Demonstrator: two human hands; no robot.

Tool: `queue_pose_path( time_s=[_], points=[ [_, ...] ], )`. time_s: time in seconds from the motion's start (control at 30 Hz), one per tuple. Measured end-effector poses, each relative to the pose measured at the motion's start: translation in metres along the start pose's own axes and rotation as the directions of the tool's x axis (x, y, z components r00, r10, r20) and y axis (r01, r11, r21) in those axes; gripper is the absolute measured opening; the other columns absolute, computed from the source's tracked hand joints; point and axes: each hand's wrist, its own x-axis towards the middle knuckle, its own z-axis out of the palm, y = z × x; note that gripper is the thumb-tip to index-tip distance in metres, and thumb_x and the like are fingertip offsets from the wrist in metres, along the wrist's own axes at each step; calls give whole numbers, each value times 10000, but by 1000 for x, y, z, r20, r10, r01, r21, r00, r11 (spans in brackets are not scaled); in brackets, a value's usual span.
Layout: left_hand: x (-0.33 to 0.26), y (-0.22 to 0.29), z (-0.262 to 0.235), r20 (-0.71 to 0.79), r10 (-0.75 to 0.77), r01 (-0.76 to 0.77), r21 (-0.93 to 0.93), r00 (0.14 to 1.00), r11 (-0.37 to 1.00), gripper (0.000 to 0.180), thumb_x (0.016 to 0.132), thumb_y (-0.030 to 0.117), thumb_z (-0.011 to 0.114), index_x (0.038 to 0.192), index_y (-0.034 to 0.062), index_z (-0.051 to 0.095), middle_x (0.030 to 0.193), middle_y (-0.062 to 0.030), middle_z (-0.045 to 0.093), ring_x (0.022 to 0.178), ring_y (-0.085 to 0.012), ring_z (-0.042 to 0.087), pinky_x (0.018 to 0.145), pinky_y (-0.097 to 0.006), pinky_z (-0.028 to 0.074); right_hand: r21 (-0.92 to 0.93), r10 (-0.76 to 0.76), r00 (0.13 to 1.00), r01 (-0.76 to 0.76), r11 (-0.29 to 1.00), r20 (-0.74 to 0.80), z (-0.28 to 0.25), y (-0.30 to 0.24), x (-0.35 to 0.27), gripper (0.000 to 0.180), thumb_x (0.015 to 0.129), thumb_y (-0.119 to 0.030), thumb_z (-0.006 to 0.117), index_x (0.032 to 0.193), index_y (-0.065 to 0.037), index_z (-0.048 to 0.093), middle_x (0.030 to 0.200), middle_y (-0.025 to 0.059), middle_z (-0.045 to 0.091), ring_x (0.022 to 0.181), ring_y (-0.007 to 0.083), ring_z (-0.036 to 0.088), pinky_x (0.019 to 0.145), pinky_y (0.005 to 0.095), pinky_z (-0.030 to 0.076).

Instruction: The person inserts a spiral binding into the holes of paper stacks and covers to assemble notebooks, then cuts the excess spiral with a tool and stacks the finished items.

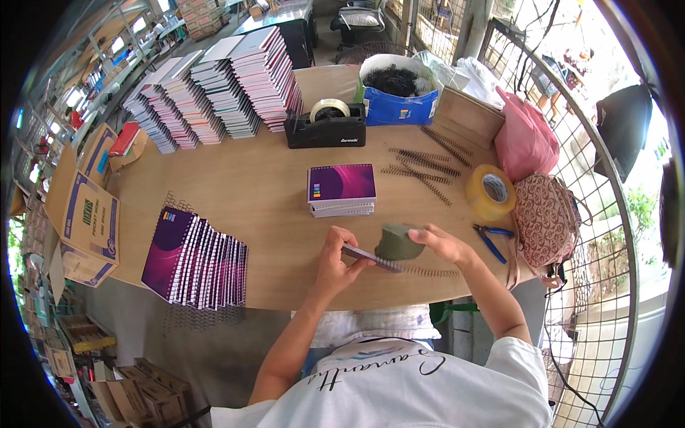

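My left hand (338, 262) grips a small notebook (372, 257) tilted on edge, thumb on one side and fingers on the other. My right hand (441, 245) is closed on an olive-green piece (399, 242) with a curved outline; its material I cannot make out. This piece is against or just above the notebook's bound edge. A dark wire coil (432, 272) sticks out from that edge to the right, below my right hand. Beyond my hands stands a short stack of purple-covered notebooks (342, 184). To the left, a row of overlapping purple notebooks (196, 260) has coils protruding at both ends.
Several loose coils (427, 162) lie right of centre. Blue-handled pliers (492, 242), a tape roll (490, 191) and a patterned bag (546, 221) line the right side. Behind are a black tape dispenser (325, 133), a blue box (399, 108) and tall notebook stacks (221, 89). A carton (87, 217) stands left.
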Motion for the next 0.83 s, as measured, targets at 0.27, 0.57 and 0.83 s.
queue_pose_path(
  time_s=[0.27, 0.57, 0.83],
  points=[
    [-1, 1, 5, 15, -18, 19, -22, 1000, 1000, 532, 687, 256, 893, 949, 65, 471, 883, -43, 457, 795, -194, 478, 722, -322, 427, -269, -301, 896, 393, 879, 327, -2, 7, 9, 635, 886, -487, 594, 1253, 29, 629, 1207, 193, 588, 1154, 305, 541, 991, 392, 417],
    [6, 10, 12, 70, -47, 50, -33, 996, 998, 552, 718, 237, 869, 1048, 46, 471, 943, -79, 494, 836, -235, 531, 738, -344, 460, -45, -293, 920, 315, 948, 261, -10, 3, 13, 595, 889, -453, 622, 1217, 43, 638, 1231, 160, 591, 1137, 276, 564, 965, 376, 443],
    [-7, -35, -11, 345, -385, 517, -565, 856, 642, 588, 829, -67, 711, 1290, 132, 406, 1108, -46, 509, 1050, -170, 548, 973, -292, 457, 62, -352, 861, 355, 933, 368, -9, 14, 27, 656, 904, -498, 610, 1451, -161, 477, 1361, 155, 555, 1212, 340, 561, 1060, 429, 405]
  ],
)
